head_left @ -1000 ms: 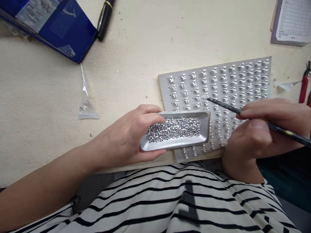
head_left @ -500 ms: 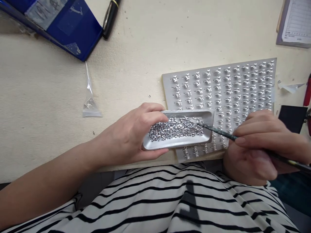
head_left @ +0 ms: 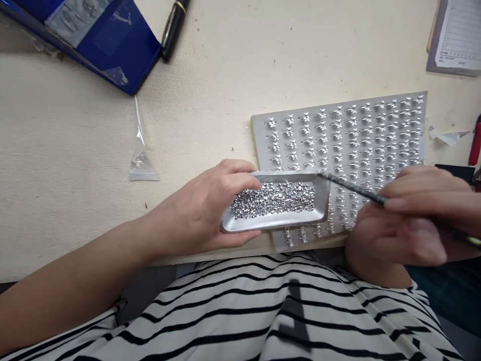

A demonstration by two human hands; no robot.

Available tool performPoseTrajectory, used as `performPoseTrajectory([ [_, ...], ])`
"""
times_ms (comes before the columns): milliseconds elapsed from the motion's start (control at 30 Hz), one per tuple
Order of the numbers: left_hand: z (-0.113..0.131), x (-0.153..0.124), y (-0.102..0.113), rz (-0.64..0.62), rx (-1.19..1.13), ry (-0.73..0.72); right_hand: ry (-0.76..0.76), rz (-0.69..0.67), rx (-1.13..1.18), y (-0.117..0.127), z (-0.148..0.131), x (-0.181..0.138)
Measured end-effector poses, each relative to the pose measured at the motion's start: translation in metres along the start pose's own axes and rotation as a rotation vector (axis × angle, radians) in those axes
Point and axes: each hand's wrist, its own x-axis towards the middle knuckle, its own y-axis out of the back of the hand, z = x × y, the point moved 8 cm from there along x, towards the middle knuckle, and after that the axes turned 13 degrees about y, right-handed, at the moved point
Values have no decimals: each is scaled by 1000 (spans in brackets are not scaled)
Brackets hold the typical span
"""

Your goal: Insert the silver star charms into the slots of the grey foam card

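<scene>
My left hand [head_left: 214, 205] grips the left end of a small silvery tray [head_left: 278, 220], thumb over its rim and fingers around its side. Many tiny glittering stones [head_left: 270, 200] lie in the tray. In my right hand [head_left: 417, 215] is a thin dark stick, perhaps a fine brush [head_left: 353, 187], pinched between thumb and fingers. Its tip hovers at the tray's upper right corner; whether it touches the rim I cannot tell. Beneath the tray and the right hand lies a grey board [head_left: 319, 145] with rows of small silver ring-like pieces, partly hidden by both.
A blue bin [head_left: 124, 45] stands at the upper left, beside a black pen [head_left: 173, 30]. Below it lies a small clear plastic bag [head_left: 143, 168]. At the upper right is a pad of printed paper [head_left: 458, 40]; a white scrap [head_left: 451, 136] lies right of the board.
My right hand has moved right and slightly up, taking the stick's tip from among the stones to the tray's upper right corner. The left hand and tray have hardly moved.
</scene>
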Motion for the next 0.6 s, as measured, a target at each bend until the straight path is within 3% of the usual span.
performPoseTrajectory([
  [67,1,0,0,1,0,-3,166,128,-23,2,-6,3],
  [100,0,0,0,-1,1,-1,158,145,-64,1,-4,3],
  [233,0,-1,0,4,2,-7,-96,38,-208,-8,10,0],
  [600,-1,-1,0,-7,-11,15,-140,-61,-199,-10,12,-3],
])
